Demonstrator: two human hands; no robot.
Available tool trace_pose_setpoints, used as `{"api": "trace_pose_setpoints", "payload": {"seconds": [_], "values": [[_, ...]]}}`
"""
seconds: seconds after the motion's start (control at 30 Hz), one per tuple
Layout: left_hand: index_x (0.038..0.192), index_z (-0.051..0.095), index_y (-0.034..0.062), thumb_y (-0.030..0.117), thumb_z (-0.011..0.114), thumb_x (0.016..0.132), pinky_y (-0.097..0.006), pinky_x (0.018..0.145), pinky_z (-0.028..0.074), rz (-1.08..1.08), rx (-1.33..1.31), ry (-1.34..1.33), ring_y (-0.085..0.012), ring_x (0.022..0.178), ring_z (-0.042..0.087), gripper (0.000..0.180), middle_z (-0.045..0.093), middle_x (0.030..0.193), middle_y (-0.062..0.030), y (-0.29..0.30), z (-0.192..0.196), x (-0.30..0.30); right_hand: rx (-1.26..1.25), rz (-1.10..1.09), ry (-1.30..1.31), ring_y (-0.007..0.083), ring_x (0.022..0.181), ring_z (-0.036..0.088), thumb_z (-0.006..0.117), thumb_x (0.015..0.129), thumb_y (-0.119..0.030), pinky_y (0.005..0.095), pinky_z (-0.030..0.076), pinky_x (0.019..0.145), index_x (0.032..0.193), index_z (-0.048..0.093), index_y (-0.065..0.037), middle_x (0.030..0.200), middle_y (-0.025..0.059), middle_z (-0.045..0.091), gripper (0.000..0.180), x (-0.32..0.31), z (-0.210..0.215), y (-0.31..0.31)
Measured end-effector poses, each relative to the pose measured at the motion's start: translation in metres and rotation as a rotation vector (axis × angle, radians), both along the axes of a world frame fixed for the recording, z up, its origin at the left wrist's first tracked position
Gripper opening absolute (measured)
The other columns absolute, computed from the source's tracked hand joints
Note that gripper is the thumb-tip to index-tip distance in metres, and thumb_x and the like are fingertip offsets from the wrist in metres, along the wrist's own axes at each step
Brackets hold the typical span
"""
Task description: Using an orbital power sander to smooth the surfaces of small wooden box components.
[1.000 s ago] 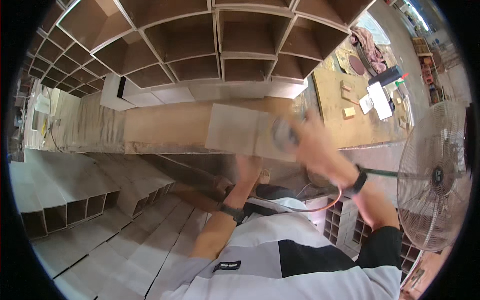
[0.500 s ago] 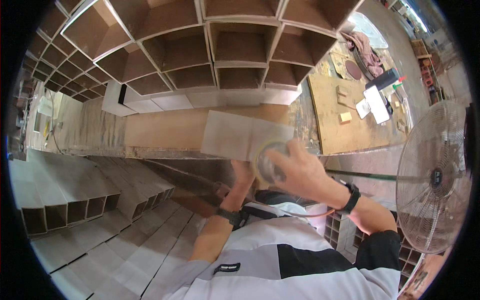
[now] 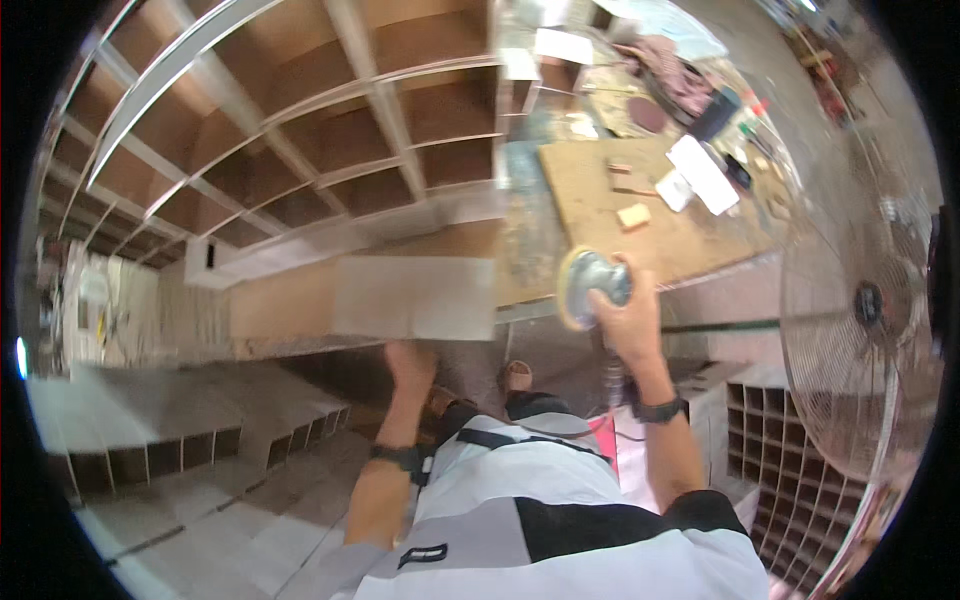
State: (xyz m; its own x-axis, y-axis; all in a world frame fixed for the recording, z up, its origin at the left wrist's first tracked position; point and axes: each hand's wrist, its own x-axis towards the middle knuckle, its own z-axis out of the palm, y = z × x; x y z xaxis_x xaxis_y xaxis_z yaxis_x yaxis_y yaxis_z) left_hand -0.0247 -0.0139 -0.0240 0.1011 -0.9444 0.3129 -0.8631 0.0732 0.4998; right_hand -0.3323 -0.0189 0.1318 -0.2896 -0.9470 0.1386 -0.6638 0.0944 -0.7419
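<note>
Beside the surface (image 3: 530,240), the right hand (image 3: 632,318) grasps a sander (image 3: 588,285) — probably weighty, best palmed by its body — hold unclear for the left hand (image 3: 410,366).

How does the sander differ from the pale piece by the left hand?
The sander has a round pad; the pale piece is rectangular. The sander looks smaller than the pale piece. The right hand grips the sander; the left hand is at the pale piece's near edge. Each has a hand at it.

From my remote station I can read no lettering: the small black patch (image 3: 423,554) on the shirt (image 3: 590,575) and the round hub badge (image 3: 868,302) on the fan (image 3: 845,345) are too blurred.
</note>
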Motion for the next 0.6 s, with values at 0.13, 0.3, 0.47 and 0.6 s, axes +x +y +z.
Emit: {"api": "trace_pose_setpoints", "payload": {"seconds": [0.13,0.3,0.47,0.6], "values": [[0.105,0.064,0.0018,0.013,0.059,0.086,-0.039,0.073,0.053,0.052,-0.054,0.393,-0.0313,0.091,0.064,0.023,0.066,0.1,-0.013,0.003,0.012,0.02,0.022,-0.021,-0.075,0.033,0.107,0.051,0.073,0.072,-0.021,0.0398,0.044,0.091,0.124,0.052,-0.01,0.106,0.017,0.051,0.058,0.012,-0.007,0.014],[0.111,0.06,0.0009,0.016,0.056,0.091,-0.038,0.085,0.053,0.057,-0.055,1.013,-0.0271,0.099,0.062,0.026,0.064,0.108,-0.0109,0.025,0.079,-0.001,0.053,-0.009,-0.186,0.0304,0.1,0.051,0.074,0.072,-0.02,0.0378,0.043,0.09,0.126,0.051,-0.008,0.104,0.0159,0.049,0.06,0.01,0.0,0.014],[0.115,0.058,0.0004,0.019,0.054,0.092,-0.04,0.092,0.052,0.225,0.082,2.257,-0.0277,0.11,0.058,0.031,0.06,0.118,-0.0122,0.009,0.093,0.009,0.037,0.005,-0.091,0.0336,0.096,0.056,0.074,0.073,-0.024,0.0411,0.047,0.084,0.125,0.05,-0.014,0.105,0.0168,0.048,0.058,0.007,0.003,0.007],[0.115,0.057,-0.0012,0.021,0.058,0.089,-0.041,0.094,0.052,0.078,-0.042,1.934,-0.0287,0.112,0.057,0.034,0.061,0.117,-0.0128,-0.013,0.013,0.027,0.066,0.085,-0.028,0.0334,0.096,0.055,0.074,0.073,-0.024,0.0405,0.047,0.084,0.127,0.049,-0.015,0.103,0.0164,0.048,0.06,0.02,0.021,0.002]]}}
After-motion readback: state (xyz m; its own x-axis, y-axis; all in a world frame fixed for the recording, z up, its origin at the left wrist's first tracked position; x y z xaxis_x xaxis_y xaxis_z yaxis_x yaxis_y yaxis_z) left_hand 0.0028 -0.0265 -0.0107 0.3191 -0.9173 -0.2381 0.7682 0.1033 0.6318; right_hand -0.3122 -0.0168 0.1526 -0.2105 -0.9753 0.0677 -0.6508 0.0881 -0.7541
